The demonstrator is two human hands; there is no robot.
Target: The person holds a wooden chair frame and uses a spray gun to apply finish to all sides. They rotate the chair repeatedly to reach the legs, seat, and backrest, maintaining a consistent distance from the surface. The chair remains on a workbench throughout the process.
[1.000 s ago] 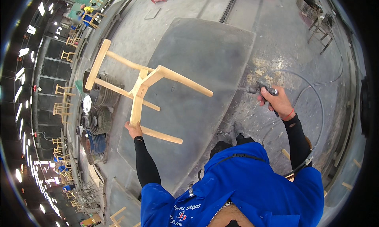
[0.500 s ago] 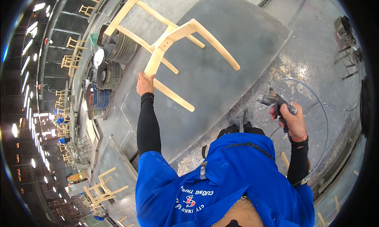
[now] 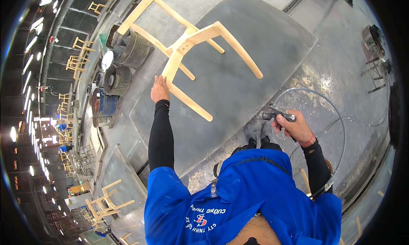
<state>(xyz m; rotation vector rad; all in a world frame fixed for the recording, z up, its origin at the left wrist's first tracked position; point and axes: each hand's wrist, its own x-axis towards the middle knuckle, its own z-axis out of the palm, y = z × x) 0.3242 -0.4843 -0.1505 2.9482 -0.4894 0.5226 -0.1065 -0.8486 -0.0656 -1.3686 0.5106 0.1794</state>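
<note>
On the dark grey mat (image 3: 238, 87) spread over the workshop floor, a bare wooden chair frame (image 3: 187, 44) is tipped over, its pale legs and rails sticking out at angles. The person's left hand (image 3: 159, 88) grasps one of the frame's legs near its lower part, arm stretched straight out, holding the frame tilted rather than letting it lie flat. The right hand (image 3: 296, 127) is clenched around a spray gun (image 3: 277, 115), which points roughly toward the frame but hangs well apart from it, close to the person's body. A grey hose (image 3: 336, 117) loops from the gun across the floor and back to the person's side.

The wood looks raw and evenly pale all over; I can make out no wet sheen or colour on it, so to my eye the coating has not begun on the faces that show, and the whole frame is left to do. Whether the hidden sides are treated cannot be told.

Left of the mat stand several round drums and buckets (image 3: 117, 70). Farther off, more unfinished chairs (image 3: 104, 202) wait in rows along the hall.
</note>
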